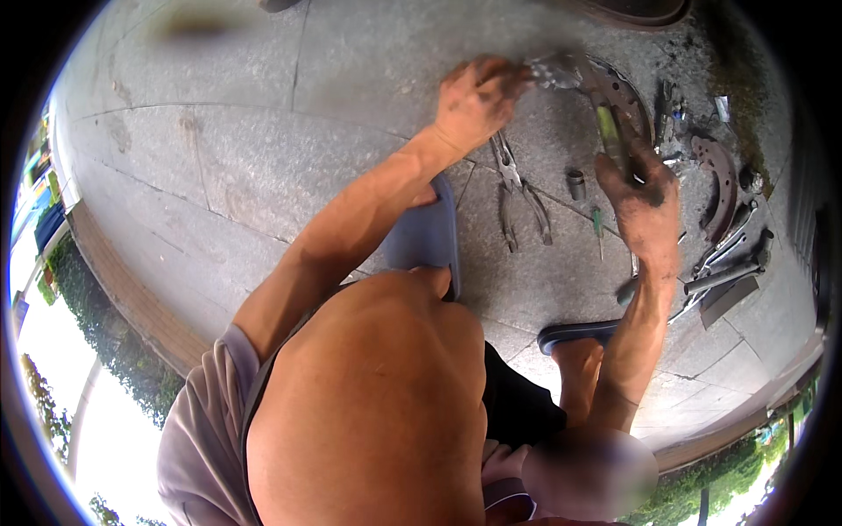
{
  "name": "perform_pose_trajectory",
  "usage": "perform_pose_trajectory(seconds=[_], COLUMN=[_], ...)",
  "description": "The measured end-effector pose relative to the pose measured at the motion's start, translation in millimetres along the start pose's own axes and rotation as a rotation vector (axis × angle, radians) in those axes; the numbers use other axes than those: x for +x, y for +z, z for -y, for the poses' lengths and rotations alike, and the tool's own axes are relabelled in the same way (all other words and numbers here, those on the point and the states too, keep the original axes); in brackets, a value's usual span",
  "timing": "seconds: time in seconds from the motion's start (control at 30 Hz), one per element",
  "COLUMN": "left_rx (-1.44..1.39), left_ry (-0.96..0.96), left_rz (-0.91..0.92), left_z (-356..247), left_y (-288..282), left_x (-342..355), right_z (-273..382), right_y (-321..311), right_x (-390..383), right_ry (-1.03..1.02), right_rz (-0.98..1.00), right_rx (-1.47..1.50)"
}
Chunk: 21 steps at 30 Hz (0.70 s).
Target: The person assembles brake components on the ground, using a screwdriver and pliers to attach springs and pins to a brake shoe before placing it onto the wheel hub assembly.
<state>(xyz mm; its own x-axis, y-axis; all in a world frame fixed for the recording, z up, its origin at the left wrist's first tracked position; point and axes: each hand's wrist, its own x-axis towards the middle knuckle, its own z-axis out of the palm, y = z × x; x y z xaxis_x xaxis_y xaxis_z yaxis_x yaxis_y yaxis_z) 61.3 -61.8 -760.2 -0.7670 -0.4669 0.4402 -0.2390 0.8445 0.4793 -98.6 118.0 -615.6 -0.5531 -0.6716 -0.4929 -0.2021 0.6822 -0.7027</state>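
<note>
My right hand [645, 206], dark with grime, is closed around a yellow-green-handled tool [609, 130]. The tool's far end is blurred and points away from me, over a curved brake shoe [633, 95]. To the left, my left hand [478, 101] has its fingers curled and pressed together on a crumpled, shiny clear plastic piece [553, 72], which reaches toward the tool's tip. Just below that hand lie long-nosed pliers [511, 180], their handles spread toward me. A metal socket [575, 185] and a small green-handled screwdriver [598, 223] rest between the pliers and my right hand.
A second brake shoe [721, 188] lies at the right, with several wrenches [732, 250] and a metal tube [721, 279] nearer me. A round brown metal rim [640, 10] is at the far edge. My sandalled feet, one in a blue sandal [425, 232], stand on the paving.
</note>
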Motion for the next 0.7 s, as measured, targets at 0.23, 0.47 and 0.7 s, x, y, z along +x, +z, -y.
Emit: perform_pose_trajectory(seconds=[0.23,0.47,0.7], left_rx=[-0.017,-0.059,-0.054], left_ry=[-0.002,-0.023,0.009], left_rz=[0.011,0.011,-0.006], left_z=[2,-1,4], left_y=[1,-1,10], left_x=[-1,4,0], right_z=[8,1,-13], right_y=[0,-1,8], right_x=[1,1,-3], right_ry=[0.04,-0.034,0.008], right_rz=[0.041,0.071,-0.013], right_rx=[0.027,-0.187,0.018])
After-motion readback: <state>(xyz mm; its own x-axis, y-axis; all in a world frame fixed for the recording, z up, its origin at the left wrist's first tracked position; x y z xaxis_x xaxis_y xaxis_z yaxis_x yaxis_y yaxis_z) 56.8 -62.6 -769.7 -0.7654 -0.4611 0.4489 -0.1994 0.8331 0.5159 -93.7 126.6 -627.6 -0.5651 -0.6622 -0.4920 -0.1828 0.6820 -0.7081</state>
